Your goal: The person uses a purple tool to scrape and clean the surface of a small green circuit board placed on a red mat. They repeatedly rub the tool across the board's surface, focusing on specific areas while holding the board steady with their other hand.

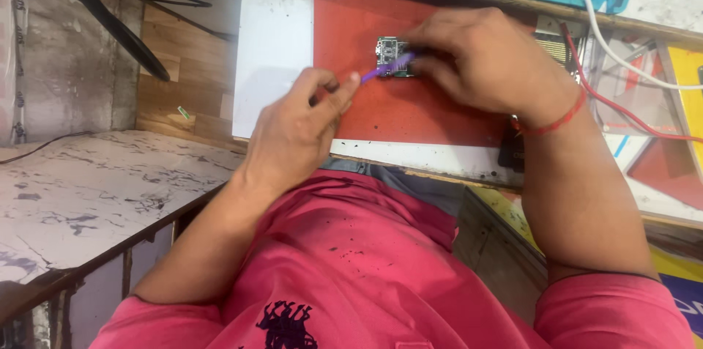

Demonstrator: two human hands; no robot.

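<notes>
Here purple tool (387, 68) slants toward circuit board (392, 51).

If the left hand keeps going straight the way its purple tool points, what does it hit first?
The left hand holds a purple tool aimed up and right. Its tip is already at the small circuit board on the red mat; just beyond are the right hand's fingers. Whether the tip touches the board is unclear.

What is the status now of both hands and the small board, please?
Left hand in pinch grip on purple tool, tip at small circuit board. Right hand steadies board on red mat. White cable off to the right, clear.
</notes>
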